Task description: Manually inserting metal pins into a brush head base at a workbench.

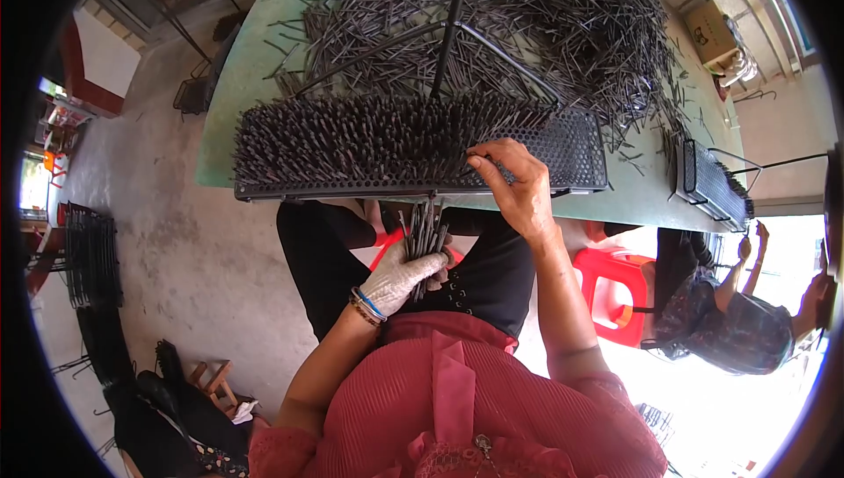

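My left hand [403, 277], in a whitish glove, is closed round a bundle of thin dark sticks [424, 233] just below the rack's front edge. A long black perforated rack [563, 154] lies across the table edge. Thin dark sticks [343, 139] stand packed upright in its holes from the left end to past the middle, while its right end shows bare holes. My bare right hand [519, 181] reaches over the front of the rack. Its thumb and forefinger pinch a dark stick at the border between filled and bare holes; the stick is mostly hidden by the fingertips.
Loose dark sticks [580, 12] lie heaped on the green table [230, 117] behind the rack. A black rod frame [448, 34] rises there. On the right are a smaller rack [708, 186], a red stool [615, 298], a cardboard box [710, 36] and another person [730, 320].
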Motion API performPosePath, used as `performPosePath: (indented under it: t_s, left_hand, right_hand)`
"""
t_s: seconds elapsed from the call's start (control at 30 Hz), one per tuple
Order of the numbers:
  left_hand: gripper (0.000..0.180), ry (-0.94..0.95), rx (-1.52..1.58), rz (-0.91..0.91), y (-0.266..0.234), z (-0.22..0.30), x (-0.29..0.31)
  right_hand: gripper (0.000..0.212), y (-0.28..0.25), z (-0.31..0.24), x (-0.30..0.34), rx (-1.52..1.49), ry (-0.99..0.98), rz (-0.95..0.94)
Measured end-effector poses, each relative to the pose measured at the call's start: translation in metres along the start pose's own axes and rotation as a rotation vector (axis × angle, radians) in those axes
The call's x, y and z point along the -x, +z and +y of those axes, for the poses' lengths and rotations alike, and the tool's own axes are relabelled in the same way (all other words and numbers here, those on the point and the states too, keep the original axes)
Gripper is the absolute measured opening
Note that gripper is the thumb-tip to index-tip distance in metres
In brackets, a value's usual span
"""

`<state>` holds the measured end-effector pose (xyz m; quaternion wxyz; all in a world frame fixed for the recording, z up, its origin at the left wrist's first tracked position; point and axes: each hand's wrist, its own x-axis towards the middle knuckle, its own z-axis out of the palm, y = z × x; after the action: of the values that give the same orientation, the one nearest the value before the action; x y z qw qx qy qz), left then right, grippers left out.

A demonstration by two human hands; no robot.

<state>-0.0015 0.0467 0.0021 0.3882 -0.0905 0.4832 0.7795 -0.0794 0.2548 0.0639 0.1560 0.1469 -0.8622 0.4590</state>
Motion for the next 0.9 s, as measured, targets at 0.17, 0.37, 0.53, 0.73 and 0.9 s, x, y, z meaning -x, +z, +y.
performPosePath:
  t_s: [0.17,0.37,0.53,0.73,0.9]
  left_hand:
    - [0.03,-0.009,-0.006,0.001,0.0,-0.001,-0.002]
    - [0.031,-0.033,-0.047,-0.015,-0.001,-0.001,-0.002]
    - [0.032,-0.016,-0.06,-0.037,-0.002,-0.003,-0.003]
    - [0.033,-0.01,-0.059,-0.03,-0.001,-0.003,-0.002]
    - [0.033,-0.008,-0.052,-0.044,-0.002,-0.004,-0.002]
  right_hand:
    - [0.012,0.004,0.008,0.002,-0.084,0.046,-0.01]
    - [0.011,0.014,0.012,0.007,0.057,-0.039,-0.051]
    - [0.012,0.02,0.014,0.012,0.039,0.016,-0.018]
    - [0.016,0.027,0.009,0.022,-0.017,0.06,0.097]
    - [0.019,0.027,0.011,0.02,0.022,0.016,0.074]
